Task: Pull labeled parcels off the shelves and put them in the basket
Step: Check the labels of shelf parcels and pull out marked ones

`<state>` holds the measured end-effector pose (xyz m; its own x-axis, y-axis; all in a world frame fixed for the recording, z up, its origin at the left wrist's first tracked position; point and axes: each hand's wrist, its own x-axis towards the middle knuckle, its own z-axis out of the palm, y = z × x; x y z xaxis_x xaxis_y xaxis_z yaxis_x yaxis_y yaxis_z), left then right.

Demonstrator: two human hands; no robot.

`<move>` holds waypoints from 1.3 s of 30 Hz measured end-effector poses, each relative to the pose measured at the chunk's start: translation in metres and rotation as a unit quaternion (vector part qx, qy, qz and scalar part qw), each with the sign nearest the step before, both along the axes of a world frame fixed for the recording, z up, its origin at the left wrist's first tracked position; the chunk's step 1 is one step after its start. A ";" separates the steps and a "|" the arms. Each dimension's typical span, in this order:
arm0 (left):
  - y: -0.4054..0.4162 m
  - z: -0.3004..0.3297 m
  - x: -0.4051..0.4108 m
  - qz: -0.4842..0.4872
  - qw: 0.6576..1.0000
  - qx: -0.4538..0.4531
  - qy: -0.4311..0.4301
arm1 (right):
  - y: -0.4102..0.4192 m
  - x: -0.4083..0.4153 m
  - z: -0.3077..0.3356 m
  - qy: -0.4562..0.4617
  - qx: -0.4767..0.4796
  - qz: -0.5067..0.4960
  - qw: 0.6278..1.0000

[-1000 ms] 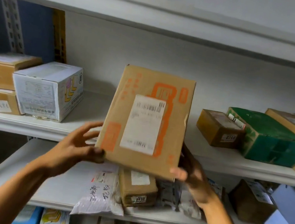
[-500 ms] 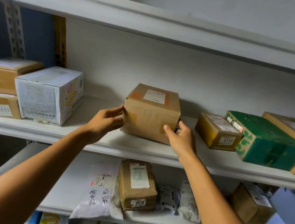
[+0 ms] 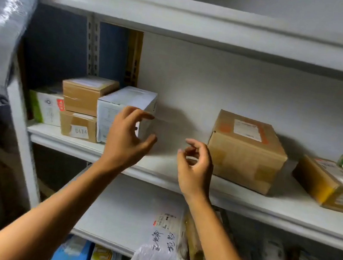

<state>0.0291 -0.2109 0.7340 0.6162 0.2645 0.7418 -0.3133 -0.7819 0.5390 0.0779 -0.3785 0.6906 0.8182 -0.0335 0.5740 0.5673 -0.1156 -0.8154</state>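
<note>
At the left end of the middle shelf [image 3: 158,173] stands a white box [image 3: 124,108], with stacked brown cartons [image 3: 83,106] beside it. The left hand [image 3: 127,138] hovers just before the white box, fingers spread and loosely curved, holding nothing. The right hand [image 3: 196,168] hangs over the shelf's front edge, fingers loosely curled, empty. Right of it sits a brown labeled parcel [image 3: 246,151], untouched. The person seems between picks; next, likely closing both hands on the white box. The basket is not visible.
</note>
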 end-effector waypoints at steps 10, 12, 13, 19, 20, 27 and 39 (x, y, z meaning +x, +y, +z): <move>0.116 -0.015 0.003 -0.006 0.991 -0.125 0.056 | 0.147 0.022 0.027 0.124 -0.048 0.076 0.988; 0.118 -0.021 0.003 -0.088 0.987 -0.123 0.051 | 0.143 0.017 0.024 0.088 -0.053 0.051 0.993; 0.117 -0.024 0.004 -0.128 0.983 -0.117 0.058 | 0.138 0.015 0.022 0.072 -0.045 0.039 0.996; 0.093 -0.031 0.007 -0.278 0.947 -0.138 0.084 | 0.104 0.012 0.018 -0.002 -0.009 -0.031 0.999; 0.092 -0.032 0.007 -0.290 0.944 -0.139 0.072 | 0.097 0.011 0.015 -0.023 -0.010 -0.030 0.999; 0.079 -0.031 0.014 -0.300 0.863 -0.367 0.174 | 0.049 -0.022 -0.015 -0.170 -0.009 -0.044 0.984; 0.056 -0.029 0.012 -0.437 0.813 -0.330 0.199 | -0.003 -0.044 -0.035 -0.211 -0.064 -0.011 0.975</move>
